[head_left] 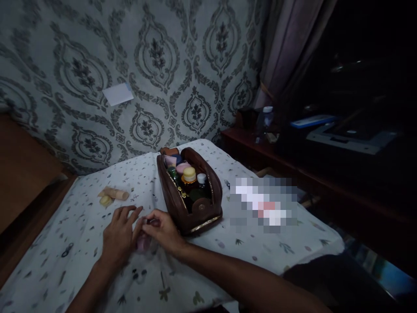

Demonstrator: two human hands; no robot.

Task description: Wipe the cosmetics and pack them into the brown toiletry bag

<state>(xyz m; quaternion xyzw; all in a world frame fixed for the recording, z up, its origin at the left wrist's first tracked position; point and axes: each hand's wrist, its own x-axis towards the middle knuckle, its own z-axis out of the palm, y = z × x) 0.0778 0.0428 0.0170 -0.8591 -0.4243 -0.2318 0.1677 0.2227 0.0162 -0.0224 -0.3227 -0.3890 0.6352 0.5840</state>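
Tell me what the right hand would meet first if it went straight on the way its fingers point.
Past the small pinkish item between the hands, the right hand would likely meet the left hand first; they may already touch, since depth is unclear there.

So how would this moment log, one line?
left hand, right hand: at small pinkish item, grip unclear; brown bag: open, bottles inside; beige tube: on printed cloth

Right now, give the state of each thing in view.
Brown bag: open, standing on the sheet
White-capped bottle: closed, in the bag
Yellow-lidded jar: closed, in the bag
Beige tube: lying on the sheet
Small yellow item: lying beside the tube
Clear bottle: capped, upright on the table
Pink item: partly hidden at left hand and right hand; grip unclear
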